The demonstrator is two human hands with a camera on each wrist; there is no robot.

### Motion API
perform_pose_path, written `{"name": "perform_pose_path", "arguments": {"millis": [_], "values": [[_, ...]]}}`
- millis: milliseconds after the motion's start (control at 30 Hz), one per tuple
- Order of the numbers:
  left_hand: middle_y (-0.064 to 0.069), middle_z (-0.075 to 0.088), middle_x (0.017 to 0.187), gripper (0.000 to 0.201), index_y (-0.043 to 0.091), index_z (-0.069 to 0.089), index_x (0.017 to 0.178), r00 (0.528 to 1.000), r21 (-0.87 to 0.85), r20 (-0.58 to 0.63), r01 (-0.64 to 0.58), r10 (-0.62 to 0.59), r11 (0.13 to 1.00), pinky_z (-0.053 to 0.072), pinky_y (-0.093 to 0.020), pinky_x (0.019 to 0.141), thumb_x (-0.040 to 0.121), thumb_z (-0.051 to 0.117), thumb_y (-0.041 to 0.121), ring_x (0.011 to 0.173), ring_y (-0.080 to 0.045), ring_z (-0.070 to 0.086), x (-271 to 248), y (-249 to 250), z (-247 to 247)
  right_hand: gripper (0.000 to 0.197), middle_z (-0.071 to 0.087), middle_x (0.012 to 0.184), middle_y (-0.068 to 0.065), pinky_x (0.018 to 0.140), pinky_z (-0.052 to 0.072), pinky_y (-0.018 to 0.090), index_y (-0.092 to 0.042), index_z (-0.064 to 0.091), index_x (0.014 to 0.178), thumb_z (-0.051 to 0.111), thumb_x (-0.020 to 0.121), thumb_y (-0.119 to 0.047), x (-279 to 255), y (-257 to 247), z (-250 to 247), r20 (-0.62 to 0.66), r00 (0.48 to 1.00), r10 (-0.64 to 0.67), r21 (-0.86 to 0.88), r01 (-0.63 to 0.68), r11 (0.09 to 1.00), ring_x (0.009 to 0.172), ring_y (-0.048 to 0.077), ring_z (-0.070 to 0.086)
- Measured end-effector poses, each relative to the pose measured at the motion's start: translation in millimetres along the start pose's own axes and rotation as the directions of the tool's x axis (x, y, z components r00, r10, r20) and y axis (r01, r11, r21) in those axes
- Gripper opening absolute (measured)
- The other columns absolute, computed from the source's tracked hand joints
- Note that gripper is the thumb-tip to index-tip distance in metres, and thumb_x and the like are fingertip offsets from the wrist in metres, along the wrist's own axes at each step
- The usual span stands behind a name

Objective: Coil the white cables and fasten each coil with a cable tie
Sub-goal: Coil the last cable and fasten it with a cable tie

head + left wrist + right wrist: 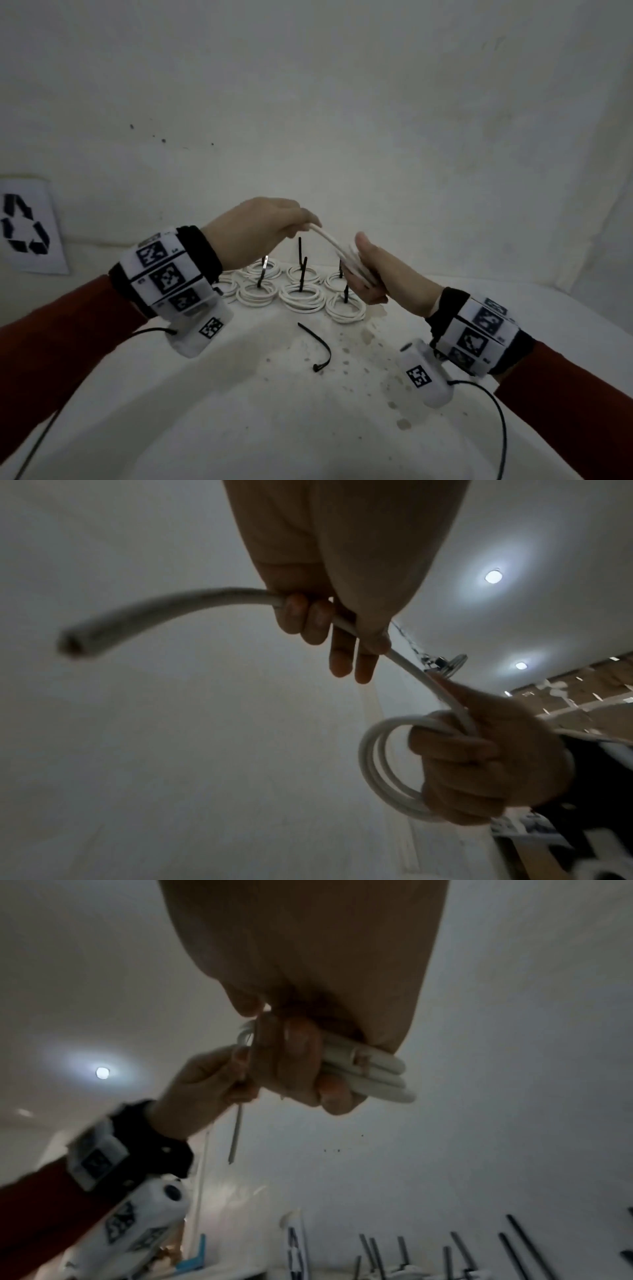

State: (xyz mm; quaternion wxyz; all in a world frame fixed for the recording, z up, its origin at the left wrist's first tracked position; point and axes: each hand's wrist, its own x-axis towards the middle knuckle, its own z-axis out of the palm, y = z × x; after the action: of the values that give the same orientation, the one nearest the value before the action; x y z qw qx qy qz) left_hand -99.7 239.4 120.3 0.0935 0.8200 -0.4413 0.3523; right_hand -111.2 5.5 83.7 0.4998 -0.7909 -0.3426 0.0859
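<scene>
Both hands hold one white cable (329,244) above the table. My right hand (371,274) grips its wound loops (380,767), a small coil of stacked turns (369,1073). My left hand (270,229) pinches the free tail (164,610) a short way from the coil, and the cut end sticks out past its fingers. A loose black cable tie (317,346) lies curved on the table in front of me. Behind it lie several finished white coils (301,296), each with a black tie (301,274) standing up from it.
The white table (239,411) is stained with brown spots in the middle. A paper sheet with a recycling sign (27,226) hangs at the left on the white wall (342,102). Thin black wires (493,411) run from both wrist cameras.
</scene>
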Motion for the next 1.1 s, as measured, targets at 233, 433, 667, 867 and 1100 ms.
{"name": "perform_pose_path", "arguments": {"millis": [233,433,667,867,1100], "values": [[0.01,0.064,0.088,0.029,0.018,0.064,0.108,0.945,-0.401,-0.132,0.224,-0.298,0.888,0.04,-0.015,0.077,0.098,0.039,0.028,0.082,-0.002,0.055,3,15,35,0.062,0.021,0.035,-0.007,0.046,0.01,0.033,-0.019,0.036,0.044,0.026,0.088,-0.062,4,-20,9,-0.018,0.984,-0.178,0.481,0.164,0.861,0.039,0.015,0.006],[0.005,0.067,0.075,0.033,0.013,0.06,0.094,0.785,-0.971,0.099,0.21,-0.612,0.112,0.05,-0.025,0.071,0.103,0.03,0.023,0.072,-0.009,0.061,11,46,62,0.065,0.019,0.031,-0.005,0.047,0.011,0.031,-0.02,0.032,0.041,0.023,0.093,-0.056,13,-19,11,-0.279,0.955,-0.104,0.607,0.259,0.751,0.033,0.011,0.011],[0.005,0.048,0.058,0.04,0.007,0.058,0.085,0.727,-0.977,0.141,0.214,-0.672,0.026,0.044,-0.03,0.071,0.09,0.041,0.043,0.058,-0.011,0.051,16,59,69,0.057,0.021,0.038,-0.004,0.041,0.015,0.023,-0.017,0.027,0.053,0.025,0.103,-0.045,28,-8,24,-0.7,0.698,0.151,0.486,0.31,0.817,0.036,0.013,0.018],[0.003,0.038,0.061,0.03,0.014,0.041,0.073,0.61,-0.888,-0.002,0.363,-0.792,0.282,0.041,-0.03,0.059,0.101,0.036,0.024,0.052,-0.008,0.039,9,55,74,0.053,0.047,0.054,0.002,0.052,0.04,0.029,-0.006,0.054,0.074,0.03,0.102,-0.045,29,3,31,-0.656,0.747,0.108,0.411,0.233,0.881,0.05,0.018,0.044],[0.0,0.043,0.063,0.036,0.01,0.046,0.079,0.614,-0.891,0.196,0.437,-0.764,0.123,0.044,-0.03,0.066,0.103,0.029,0.031,0.059,-0.013,0.045,-4,56,85,0.031,0.035,0.049,-0.009,0.042,0.027,0.024,-0.016,0.043,0.074,0.039,0.103,-0.024,34,4,35,-0.662,0.734,0.15,0.374,0.15,0.915,0.038,0.006,0.028]]}}
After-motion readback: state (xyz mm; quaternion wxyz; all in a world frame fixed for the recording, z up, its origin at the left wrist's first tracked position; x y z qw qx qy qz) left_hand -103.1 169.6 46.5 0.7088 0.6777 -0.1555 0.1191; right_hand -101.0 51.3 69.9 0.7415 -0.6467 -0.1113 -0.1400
